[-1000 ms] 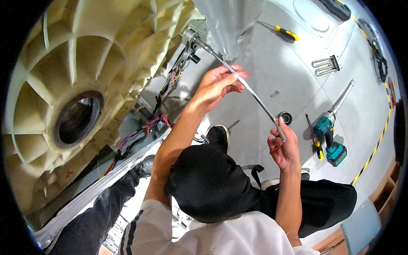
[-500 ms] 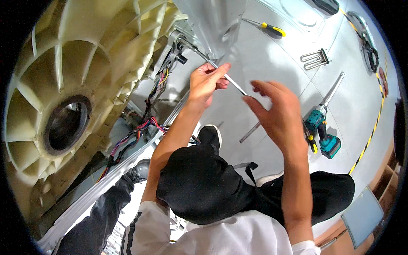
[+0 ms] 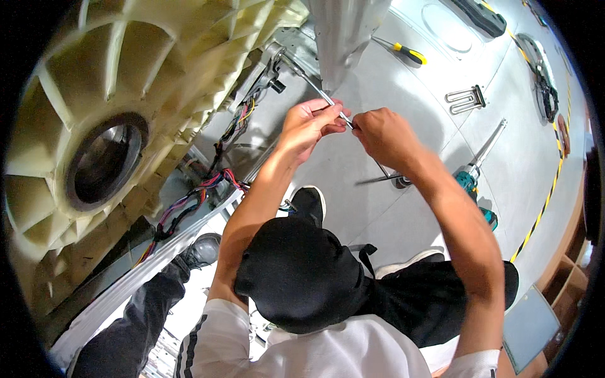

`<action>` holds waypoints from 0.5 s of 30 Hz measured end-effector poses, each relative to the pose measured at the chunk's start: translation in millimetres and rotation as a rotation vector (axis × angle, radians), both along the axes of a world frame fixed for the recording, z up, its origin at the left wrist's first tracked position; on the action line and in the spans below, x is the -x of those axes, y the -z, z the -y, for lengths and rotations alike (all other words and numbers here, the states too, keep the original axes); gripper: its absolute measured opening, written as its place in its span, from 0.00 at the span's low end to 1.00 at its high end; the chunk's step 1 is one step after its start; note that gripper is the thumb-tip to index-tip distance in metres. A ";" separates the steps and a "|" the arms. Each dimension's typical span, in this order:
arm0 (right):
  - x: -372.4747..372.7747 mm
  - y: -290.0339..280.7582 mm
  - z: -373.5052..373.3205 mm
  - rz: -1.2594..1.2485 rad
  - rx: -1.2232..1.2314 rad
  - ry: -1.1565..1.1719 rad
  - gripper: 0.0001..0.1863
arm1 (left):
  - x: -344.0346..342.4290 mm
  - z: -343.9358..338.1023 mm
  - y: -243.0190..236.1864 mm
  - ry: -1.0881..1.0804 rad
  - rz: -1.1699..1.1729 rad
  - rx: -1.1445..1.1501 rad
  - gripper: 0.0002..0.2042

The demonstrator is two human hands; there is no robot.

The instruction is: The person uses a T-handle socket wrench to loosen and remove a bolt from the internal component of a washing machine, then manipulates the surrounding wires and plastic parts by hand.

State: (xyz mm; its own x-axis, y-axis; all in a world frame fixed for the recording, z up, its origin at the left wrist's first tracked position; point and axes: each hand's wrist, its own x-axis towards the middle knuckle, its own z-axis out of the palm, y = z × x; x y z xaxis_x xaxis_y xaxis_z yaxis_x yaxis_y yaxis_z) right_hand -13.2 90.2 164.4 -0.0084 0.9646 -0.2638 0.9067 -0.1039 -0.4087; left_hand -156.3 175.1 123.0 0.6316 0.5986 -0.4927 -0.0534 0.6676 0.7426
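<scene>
A slim metal rod slants from a metal fitting beside the large cream ribbed plastic tub down to my hands. The thumb and fingers of my left hand pinch it partway along. My right hand is closed around its near end, just right of the left hand. From below the right hand a thin bar runs down to a dark round end; whether it joins the rod is hidden by the fingers. Another metal bar lies across the floor there.
The ribbed tub fills the left, with coloured wires below. On the floor are a teal power tool, a yellow-black screwdriver and a bent metal heating element. Another person's dark-trousered leg stands lower left.
My right hand was open and blurred beside the rod's near end; it has moved left and closed on it. My left hand keeps its pinch. The view has shifted slightly.
</scene>
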 end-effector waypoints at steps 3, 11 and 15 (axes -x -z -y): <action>8.3 -28.1 -15.0 0.031 0.130 -0.099 0.04 | 4.4 -0.9 4.7 -0.022 -0.083 0.000 0.10; 1.6 -6.0 -25.9 -0.055 0.201 0.012 0.11 | -7.3 1.7 7.7 -0.034 0.021 0.028 0.10; 0.4 -8.4 -29.4 -0.120 0.140 -0.092 0.09 | -1.9 3.9 8.9 -0.053 -0.012 0.000 0.10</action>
State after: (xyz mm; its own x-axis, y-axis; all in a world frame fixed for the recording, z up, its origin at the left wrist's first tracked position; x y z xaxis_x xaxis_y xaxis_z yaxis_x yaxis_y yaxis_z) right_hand -13.6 119.6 172.8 -0.1341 0.9122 -0.3872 0.8608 -0.0864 -0.5015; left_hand -154.4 171.2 114.2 0.5928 0.6315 -0.4998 -0.0801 0.6637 0.7437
